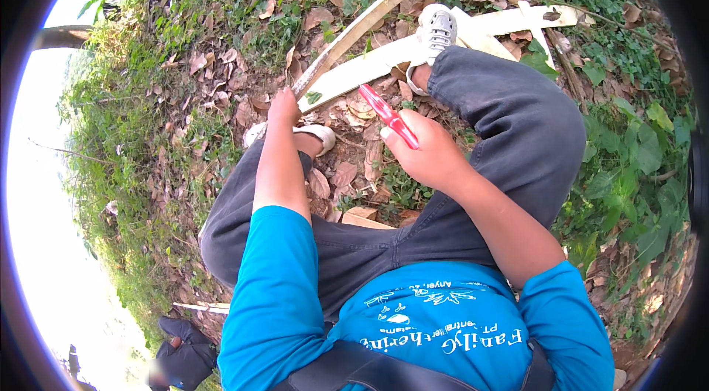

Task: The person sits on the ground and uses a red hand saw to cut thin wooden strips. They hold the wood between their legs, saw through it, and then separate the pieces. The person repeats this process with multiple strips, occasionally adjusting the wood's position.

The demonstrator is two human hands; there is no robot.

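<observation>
My left hand (283, 106) is closed around the lower end of a narrow wooden strip (348, 41), which slants up and to the right with its rough side edge showing. In my right hand (432, 153) is a slim, shiny red hand tool (385, 113), pointing up and left toward the strip; its exact kind does not show. The tool and the strip are apart. Beneath the strip, a pale flat board (354, 79) lies on the leafy ground between my feet.
More pale boards (509, 22) lie crossed beyond my right shoe (439, 28). A wood block (363, 217) sits between my bent legs. Dry leaves and green plants (628, 155) surround me. Another person (185, 354) is at the lower left, near a thin stick (203, 307).
</observation>
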